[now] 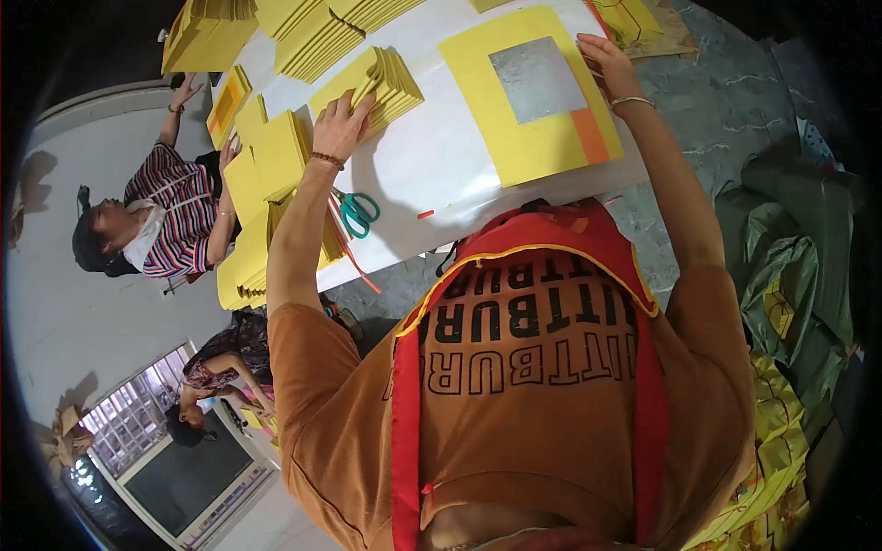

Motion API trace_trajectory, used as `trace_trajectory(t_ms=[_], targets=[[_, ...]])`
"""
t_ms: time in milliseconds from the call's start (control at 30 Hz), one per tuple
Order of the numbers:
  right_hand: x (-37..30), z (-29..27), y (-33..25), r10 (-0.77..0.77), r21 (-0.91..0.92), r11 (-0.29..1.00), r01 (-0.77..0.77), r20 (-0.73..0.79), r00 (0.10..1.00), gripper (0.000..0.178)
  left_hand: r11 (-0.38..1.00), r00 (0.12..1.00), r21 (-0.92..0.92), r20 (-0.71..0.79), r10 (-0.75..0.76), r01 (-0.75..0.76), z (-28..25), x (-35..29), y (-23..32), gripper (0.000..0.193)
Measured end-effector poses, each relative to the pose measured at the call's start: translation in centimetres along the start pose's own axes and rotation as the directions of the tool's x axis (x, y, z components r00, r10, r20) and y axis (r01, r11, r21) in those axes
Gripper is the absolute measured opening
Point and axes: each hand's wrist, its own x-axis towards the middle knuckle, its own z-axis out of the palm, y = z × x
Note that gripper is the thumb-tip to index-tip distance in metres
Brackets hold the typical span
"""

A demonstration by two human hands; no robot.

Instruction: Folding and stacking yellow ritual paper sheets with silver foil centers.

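Note:
My left hand [340, 127] is at the near left corner of a small stack of yellow paper [397, 90]. Its fingers close on the upper sheets, whose edge curls up beside them. My right hand [608, 70] rests along the right edge of a large yellow sheet [478, 101], fingers stretched out and apart. That sheet carries a silver square [537, 80] and a short orange strip [585, 136]. It lies flat on the white-covered table [418, 170], right of the stack. Green-handled scissors [356, 215] lie near my left forearm.
More yellow paper stacks [317, 41] line the far and left sides. A person in a striped top [184, 207] reaches over the table at left; another person [225, 367] is farther back. Red strips [363, 271] lie by the near edge. Green sacks [795, 257] stand at right.

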Motion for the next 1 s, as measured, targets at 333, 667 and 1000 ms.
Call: trace_trajectory(t_ms=[333,667,1000], targets=[[-0.1,-0.2,-0.5,0.028,-0.043,0.999,-0.030,-0.034,0.999,0.033,0.999,0.999,-0.028,0.032,-0.035,0.036,-0.2,-0.2,0.3,0.041],[1.4,-0.2,-0.4,-0.040,0.012,0.999,0.040,0.024,0.999,0.033,0.998,0.998,-0.052,0.033,-0.045,0.046,-0.4,0.1,0.4,0.040],[3.9,5.9,-5.6,-0.313,0.050,0.950,0.309,0.112,0.943,0.028,1.000,0.999,-0.011,0.048,-0.008,0.009,-0.5,0.1,0.9,0.043]])
